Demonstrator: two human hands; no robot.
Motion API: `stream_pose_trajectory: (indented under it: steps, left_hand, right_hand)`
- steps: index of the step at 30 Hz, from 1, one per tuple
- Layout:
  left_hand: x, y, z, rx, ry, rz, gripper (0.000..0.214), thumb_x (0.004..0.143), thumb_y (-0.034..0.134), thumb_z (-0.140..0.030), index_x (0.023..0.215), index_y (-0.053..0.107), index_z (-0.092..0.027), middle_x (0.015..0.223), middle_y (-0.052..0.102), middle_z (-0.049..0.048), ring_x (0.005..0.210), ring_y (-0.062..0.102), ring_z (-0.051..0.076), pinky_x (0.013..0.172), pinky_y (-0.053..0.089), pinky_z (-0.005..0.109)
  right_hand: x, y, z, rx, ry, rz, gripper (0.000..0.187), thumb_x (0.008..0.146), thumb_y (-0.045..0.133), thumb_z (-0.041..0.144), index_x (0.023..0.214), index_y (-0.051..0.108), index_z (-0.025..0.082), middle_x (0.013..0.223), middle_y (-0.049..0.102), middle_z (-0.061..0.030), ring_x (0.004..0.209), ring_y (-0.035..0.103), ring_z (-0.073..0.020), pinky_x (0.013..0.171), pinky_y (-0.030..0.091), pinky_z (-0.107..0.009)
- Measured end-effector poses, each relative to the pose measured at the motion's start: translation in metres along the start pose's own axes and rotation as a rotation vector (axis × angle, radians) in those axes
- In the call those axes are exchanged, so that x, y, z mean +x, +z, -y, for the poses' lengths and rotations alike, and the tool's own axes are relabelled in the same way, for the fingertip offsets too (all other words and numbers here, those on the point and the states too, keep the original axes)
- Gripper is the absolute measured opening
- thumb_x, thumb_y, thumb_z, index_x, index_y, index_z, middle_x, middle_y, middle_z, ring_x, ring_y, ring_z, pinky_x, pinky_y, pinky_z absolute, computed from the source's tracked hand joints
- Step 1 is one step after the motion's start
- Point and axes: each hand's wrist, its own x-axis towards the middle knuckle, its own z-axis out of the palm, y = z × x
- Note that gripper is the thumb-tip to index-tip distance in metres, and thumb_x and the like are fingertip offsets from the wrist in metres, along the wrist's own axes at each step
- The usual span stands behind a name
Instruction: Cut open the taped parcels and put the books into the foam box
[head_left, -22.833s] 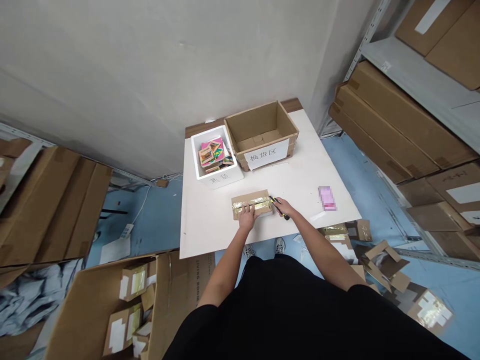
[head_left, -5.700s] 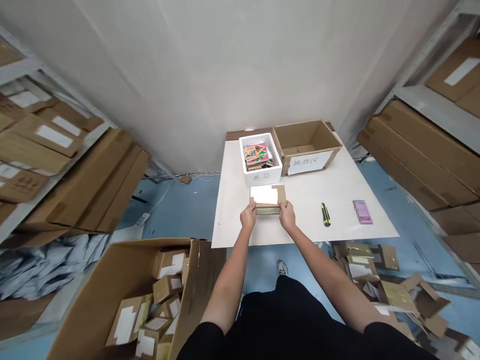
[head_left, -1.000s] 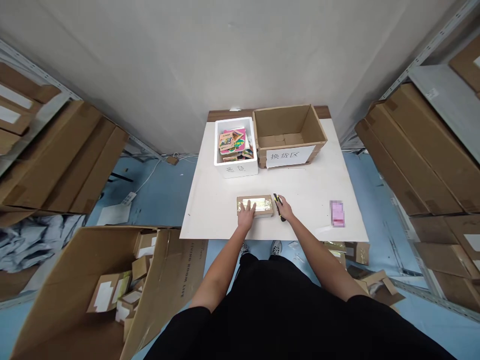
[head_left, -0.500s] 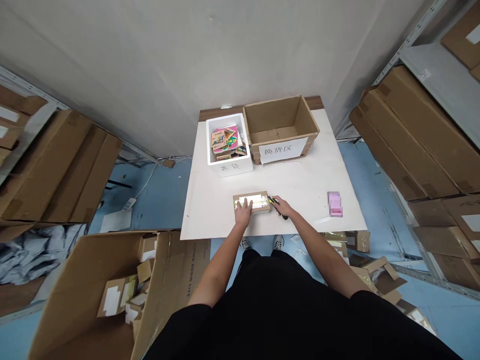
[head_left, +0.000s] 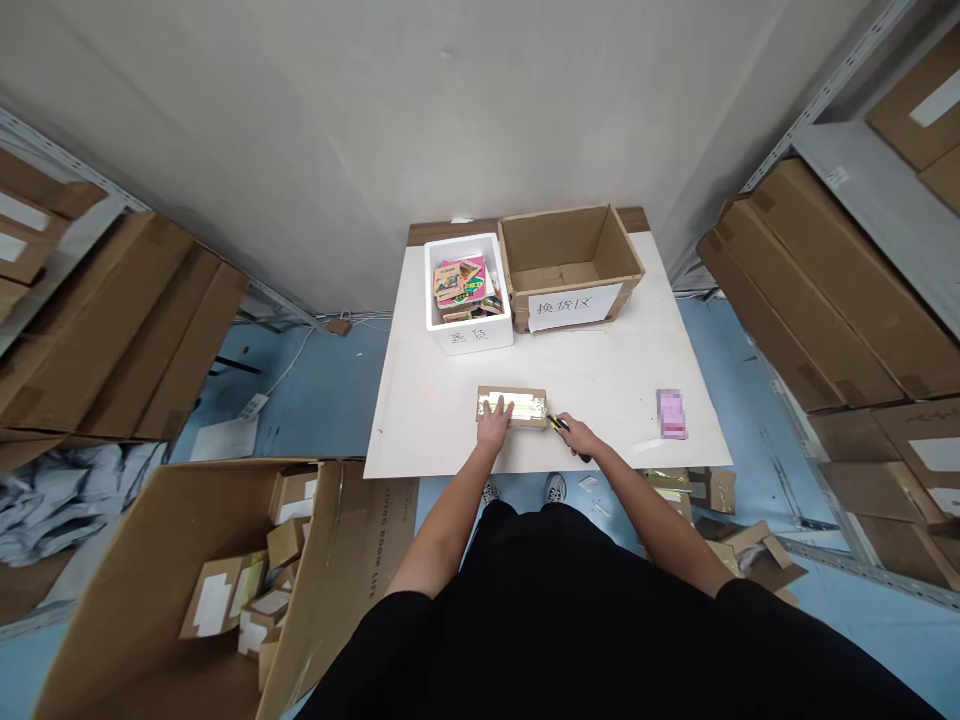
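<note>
A small brown cardboard box (head_left: 532,412) with a white label and shiny tape lies near the front edge of the table. My left hand (head_left: 493,426) rests on its left part, fingers spread over the top. Just off the box's right end, my right hand (head_left: 579,435) is closed around a black and yellow utility knife (head_left: 559,424). The knife's tip points at that end; whether the blade touches the box I cannot tell.
Behind stand a white foam box (head_left: 469,338) with colourful boxed items and a large open carton (head_left: 574,300). A pink pixelated item (head_left: 671,414) lies on the table (head_left: 420,400) at right. A big carton (head_left: 127,590) with small boxes stands at lower left. Shelves flank both sides.
The view has shifted slightly. The box has turned a little, with more of its top facing me. My right hand and the knife sit slightly lower and further right.
</note>
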Motion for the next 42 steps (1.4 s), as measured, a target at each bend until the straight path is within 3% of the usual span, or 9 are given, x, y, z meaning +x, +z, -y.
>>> stream_pose_trajectory:
  steps: [6, 10, 18, 21, 26, 31, 35, 39, 42]
  left_hand:
    - [0.005, -0.005, 0.000, 0.028, 0.005, 0.019, 0.074, 0.100, 0.063, -0.042, 0.167, 0.031, -0.048, 0.178, 0.025, 0.0062, 0.157, 0.028, 0.048, 0.109, 0.047, 0.067]
    - [0.014, -0.018, 0.005, 0.037, 0.041, 0.022, 0.069, 0.099, 0.062, -0.054, 0.164, 0.042, -0.041, 0.170, 0.040, 0.0120, 0.149, 0.041, 0.044, 0.115, 0.041, 0.063]
    - [0.036, -0.055, 0.036, 0.038, 0.004, 0.100, 0.077, 0.100, 0.059, -0.051, 0.169, 0.029, -0.034, 0.171, 0.039, 0.0128, 0.158, 0.030, 0.035, 0.118, 0.040, 0.048]
    - [0.019, -0.044, 0.028, -0.008, -0.159, 0.079, 0.073, 0.102, 0.051, -0.056, 0.167, 0.034, -0.029, 0.158, 0.053, 0.0179, 0.145, 0.048, 0.036, 0.110, 0.045, 0.049]
    - [-0.022, 0.009, -0.032, -0.180, -0.323, -0.003, 0.086, 0.106, 0.031, -0.065, 0.171, 0.019, -0.010, 0.148, 0.060, 0.0269, 0.131, 0.062, 0.037, 0.104, 0.048, 0.048]
    - [-0.029, 0.027, -0.077, -0.256, -0.198, 0.036, 0.081, 0.109, 0.028, -0.058, 0.173, 0.009, -0.014, 0.156, 0.055, 0.0248, 0.124, 0.067, 0.035, 0.099, 0.052, 0.044]
    - [0.000, -0.011, -0.056, -0.086, -0.053, -0.110, 0.070, 0.108, 0.041, -0.041, 0.172, 0.022, -0.022, 0.171, 0.038, 0.0182, 0.146, 0.050, 0.035, 0.109, 0.050, 0.044]
    - [0.041, -0.041, -0.031, 0.075, 0.463, 0.089, 0.094, 0.087, 0.077, -0.024, 0.169, 0.031, -0.040, 0.179, 0.023, 0.0047, 0.165, 0.018, 0.034, 0.124, 0.036, 0.047]
    - [0.056, -0.039, -0.026, 0.117, 0.555, 0.177, 0.098, 0.082, 0.084, -0.027, 0.166, 0.036, -0.046, 0.180, 0.022, 0.0004, 0.166, 0.015, 0.034, 0.129, 0.027, 0.050]
  right_hand:
    - [-0.009, 0.005, -0.012, 0.051, 0.031, -0.026, 0.039, 0.104, 0.049, 0.028, 0.143, 0.051, 0.028, 0.068, 0.059, 0.0081, 0.047, 0.061, -0.0131, 0.057, 0.053, -0.022]
    - [-0.006, -0.003, -0.018, 0.152, 0.082, -0.273, 0.044, 0.107, 0.039, 0.033, 0.150, 0.043, 0.026, 0.073, 0.062, 0.0072, 0.051, 0.064, -0.0140, 0.057, 0.055, -0.022]
    - [0.034, 0.047, 0.021, 0.095, 0.191, -0.325, 0.091, 0.092, 0.070, 0.059, 0.164, 0.028, 0.022, 0.133, 0.071, -0.0151, 0.091, 0.079, -0.0246, 0.078, 0.062, -0.032]
    - [0.059, 0.040, 0.038, -0.004, 0.225, -0.411, 0.100, 0.087, 0.077, 0.059, 0.165, 0.028, 0.019, 0.137, 0.069, -0.0183, 0.119, 0.073, -0.0318, 0.092, 0.059, -0.037]
    - [0.104, 0.004, 0.070, -0.031, 0.244, -0.470, 0.101, 0.091, 0.072, 0.059, 0.167, 0.020, 0.017, 0.126, 0.074, -0.0197, 0.115, 0.073, -0.0339, 0.090, 0.057, -0.041]
    - [0.114, -0.024, 0.075, -0.056, 0.207, -0.499, 0.101, 0.093, 0.072, 0.055, 0.168, 0.019, 0.013, 0.128, 0.074, -0.0207, 0.117, 0.072, -0.0349, 0.092, 0.056, -0.038]
    - [0.082, -0.028, 0.038, -0.046, 0.148, -0.499, 0.101, 0.094, 0.070, 0.061, 0.170, 0.020, 0.016, 0.137, 0.071, -0.0189, 0.124, 0.070, -0.0350, 0.096, 0.055, -0.037]
    - [0.039, -0.002, -0.003, -0.056, 0.169, -0.405, 0.108, 0.087, 0.076, 0.062, 0.170, 0.022, 0.018, 0.139, 0.070, -0.0188, 0.125, 0.069, -0.0362, 0.098, 0.055, -0.039]
    - [0.025, 0.014, -0.015, -0.019, 0.241, -0.381, 0.104, 0.090, 0.073, 0.063, 0.169, 0.023, 0.018, 0.138, 0.070, -0.0186, 0.125, 0.070, -0.0361, 0.098, 0.055, -0.041]
